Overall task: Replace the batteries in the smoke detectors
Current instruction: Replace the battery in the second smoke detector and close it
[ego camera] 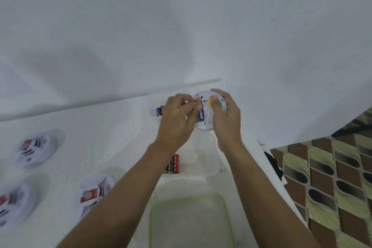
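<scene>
The smoke detector [209, 115] is held back-up over the table [100, 127], gripped at its rim by the right hand [227, 119]. A blue battery [201, 116] in its bay is pinched by the left hand [177, 119], so the swap itself seems in hand; next, the cell probably must be eased squarely past its contacts

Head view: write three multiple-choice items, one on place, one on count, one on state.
1. Where are the red batteries? A in the clear tub; B on the floor; C on a detector.
2. How many smoke detectors lie on the table? A one; B three; C five.
3. The held detector is: A face up; B back up, blue battery inside; C boxed.
A: they sit inside its wall. B: three lie on its left part. B: the right hand shows its labelled back.
</scene>
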The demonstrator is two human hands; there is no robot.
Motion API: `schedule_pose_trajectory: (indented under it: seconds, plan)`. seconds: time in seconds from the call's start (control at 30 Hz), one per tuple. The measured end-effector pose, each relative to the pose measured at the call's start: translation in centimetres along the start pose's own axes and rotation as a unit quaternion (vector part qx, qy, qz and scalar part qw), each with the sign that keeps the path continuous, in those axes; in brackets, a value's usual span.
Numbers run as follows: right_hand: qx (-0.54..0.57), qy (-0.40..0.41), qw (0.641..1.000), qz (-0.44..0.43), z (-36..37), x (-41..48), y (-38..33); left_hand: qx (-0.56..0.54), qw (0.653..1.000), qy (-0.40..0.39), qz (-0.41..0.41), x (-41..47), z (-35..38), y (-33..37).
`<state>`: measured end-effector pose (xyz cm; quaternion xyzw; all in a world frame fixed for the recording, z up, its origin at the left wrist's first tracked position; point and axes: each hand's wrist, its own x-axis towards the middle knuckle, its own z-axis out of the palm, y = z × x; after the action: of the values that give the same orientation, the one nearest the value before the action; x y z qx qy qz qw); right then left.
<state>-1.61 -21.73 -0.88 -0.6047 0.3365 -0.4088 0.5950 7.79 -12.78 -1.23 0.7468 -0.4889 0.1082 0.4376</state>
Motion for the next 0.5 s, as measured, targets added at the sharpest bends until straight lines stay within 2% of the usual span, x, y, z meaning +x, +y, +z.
schedule_pose_trajectory:
  seconds: [0.33,0.5]
  plan:
    - [0.013,-0.010,1.000,0.009,-0.2,0.0,0.5,0.009,1.000,-0.027,0.005,-0.5,0.3,-0.3]
    - [0.025,0.003,1.000,0.019,-0.4,0.3,0.4,-0.012,0.991,-0.136,-0.014,2.0,-1.3,-0.3]
